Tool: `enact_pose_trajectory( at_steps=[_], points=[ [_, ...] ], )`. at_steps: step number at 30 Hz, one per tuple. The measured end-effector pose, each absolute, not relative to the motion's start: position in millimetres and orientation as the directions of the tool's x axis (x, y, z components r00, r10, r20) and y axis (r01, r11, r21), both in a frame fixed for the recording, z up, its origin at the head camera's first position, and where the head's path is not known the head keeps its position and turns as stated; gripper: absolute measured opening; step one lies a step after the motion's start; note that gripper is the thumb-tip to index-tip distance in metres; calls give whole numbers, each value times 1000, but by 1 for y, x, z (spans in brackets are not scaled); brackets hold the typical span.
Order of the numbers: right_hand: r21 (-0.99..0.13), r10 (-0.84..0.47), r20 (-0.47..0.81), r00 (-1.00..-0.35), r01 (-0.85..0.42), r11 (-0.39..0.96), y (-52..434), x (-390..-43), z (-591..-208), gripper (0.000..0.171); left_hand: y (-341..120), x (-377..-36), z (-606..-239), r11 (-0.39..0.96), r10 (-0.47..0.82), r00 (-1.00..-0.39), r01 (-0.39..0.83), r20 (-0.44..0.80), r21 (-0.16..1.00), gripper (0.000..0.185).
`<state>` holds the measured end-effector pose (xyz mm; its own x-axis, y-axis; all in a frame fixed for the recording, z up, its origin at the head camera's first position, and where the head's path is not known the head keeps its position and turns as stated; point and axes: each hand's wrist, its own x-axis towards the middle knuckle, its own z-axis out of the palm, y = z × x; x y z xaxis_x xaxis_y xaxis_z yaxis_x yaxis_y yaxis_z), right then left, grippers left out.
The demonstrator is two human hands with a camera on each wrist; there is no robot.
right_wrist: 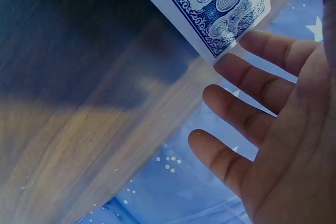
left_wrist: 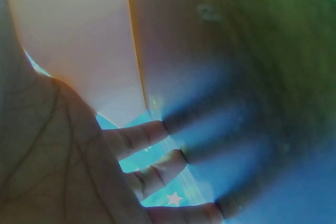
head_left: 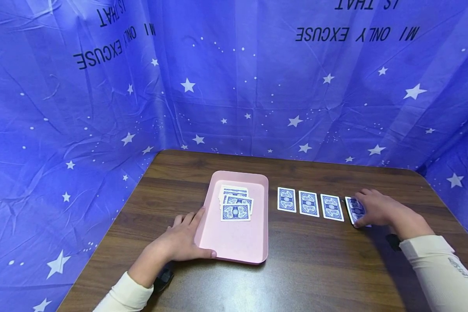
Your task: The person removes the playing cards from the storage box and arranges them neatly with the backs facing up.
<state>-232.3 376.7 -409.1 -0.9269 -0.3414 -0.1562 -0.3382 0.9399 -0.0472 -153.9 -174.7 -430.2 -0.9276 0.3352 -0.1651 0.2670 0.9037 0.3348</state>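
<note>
At the right end of a row, my right hand [head_left: 378, 208] holds a blue-backed playing card [head_left: 355, 211], thumb at its near edge and fingertips at its far edge. In the right wrist view the card [right_wrist: 220, 3] shows its patterned back, and the other fingers [right_wrist: 226, 106] extend loosely. My left hand [head_left: 183, 238] rests against the left side of a pink tray [head_left: 263, 216], fingers spread and thumb on the near-left rim. Inside the tray lies an overlapping pile of face-down playing cards [head_left: 235, 212]. The left wrist view shows the fingers [left_wrist: 157, 174] fairly straight beside the tray [left_wrist: 79, 40].
Three face-down cards lie apart in a row between tray and right hand: a left one [head_left: 286, 199], a middle one [head_left: 309, 203] and a right one [head_left: 332, 207]. They lie on a brown wooden table [head_left: 316, 264]. Blue star-printed cloth [head_left: 257, 99] hangs around it.
</note>
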Motion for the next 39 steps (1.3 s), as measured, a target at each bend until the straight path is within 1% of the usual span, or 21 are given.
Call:
enact_pose_trajectory(
  at_steps=[6,13,20,39],
  points=[
    [-68,-336,-170,-926,-329,942,381,-235,-412,90,-175,-154,-430,904,334,-929,267,-162,334,132],
    [-83,-344,-185,-921,-334,939,382,-238,-414,91,-174,-154,-430,907,329,-927,256,-182,335,133],
    [-89,-350,-227,-909,-339,937,381,-242,-414,92,-174,-154,-429,908,330,-926,257,-183,332,133],
    [-86,-346,-221,-912,-335,938,379,-244,-412,93,-174,-154,-430,906,328,-930,259,-168,335,133]
  ],
)
